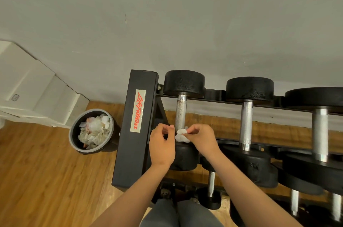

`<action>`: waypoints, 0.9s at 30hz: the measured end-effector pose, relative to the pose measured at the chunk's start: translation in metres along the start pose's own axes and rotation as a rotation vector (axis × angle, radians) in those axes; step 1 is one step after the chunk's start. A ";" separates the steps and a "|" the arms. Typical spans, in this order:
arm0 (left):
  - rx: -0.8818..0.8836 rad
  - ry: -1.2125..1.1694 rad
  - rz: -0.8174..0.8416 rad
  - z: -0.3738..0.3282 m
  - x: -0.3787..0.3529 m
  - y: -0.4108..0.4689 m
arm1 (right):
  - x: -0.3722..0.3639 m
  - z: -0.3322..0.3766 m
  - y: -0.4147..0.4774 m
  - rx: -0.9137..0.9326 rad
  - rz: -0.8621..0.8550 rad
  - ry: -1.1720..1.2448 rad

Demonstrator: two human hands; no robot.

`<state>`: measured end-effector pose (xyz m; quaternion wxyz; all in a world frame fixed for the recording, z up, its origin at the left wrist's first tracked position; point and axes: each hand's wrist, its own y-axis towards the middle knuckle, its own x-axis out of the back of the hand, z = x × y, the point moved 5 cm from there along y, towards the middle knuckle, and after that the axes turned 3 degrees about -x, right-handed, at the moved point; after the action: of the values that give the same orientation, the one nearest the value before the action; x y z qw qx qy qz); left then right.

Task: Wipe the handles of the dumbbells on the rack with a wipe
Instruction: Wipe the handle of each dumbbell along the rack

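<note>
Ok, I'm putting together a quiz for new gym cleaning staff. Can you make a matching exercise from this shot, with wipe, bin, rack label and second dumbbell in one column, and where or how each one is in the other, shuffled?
Things
1. wipe
2. bin
3. label
4. second dumbbell from the left

Descriptions
A. on the floor left of the rack, full of crumpled white waste
B. on the top row, no hand on it
C. red lettering, on the rack's end post
D. white, pinched by the right hand at the leftmost dumbbell's handle

Pairs: 1-D, 2-A, 3-C, 4-B
</note>
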<state>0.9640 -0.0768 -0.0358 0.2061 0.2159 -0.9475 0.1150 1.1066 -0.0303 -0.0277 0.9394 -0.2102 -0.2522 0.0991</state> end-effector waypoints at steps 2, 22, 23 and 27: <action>-0.006 0.011 -0.001 0.000 0.000 0.000 | 0.000 -0.004 -0.002 0.006 -0.019 0.024; 0.020 0.009 -0.008 0.000 0.001 0.000 | -0.002 0.000 -0.005 0.002 -0.050 0.026; 0.024 0.008 -0.005 0.000 0.001 0.000 | 0.000 0.006 -0.001 0.014 -0.078 0.041; 0.038 0.016 -0.007 -0.001 0.002 -0.001 | 0.016 0.034 0.025 0.061 -0.257 0.115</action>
<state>0.9633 -0.0775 -0.0341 0.2101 0.2220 -0.9427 0.1338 1.1011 0.0082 -0.0051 0.9632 -0.1530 -0.2195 -0.0270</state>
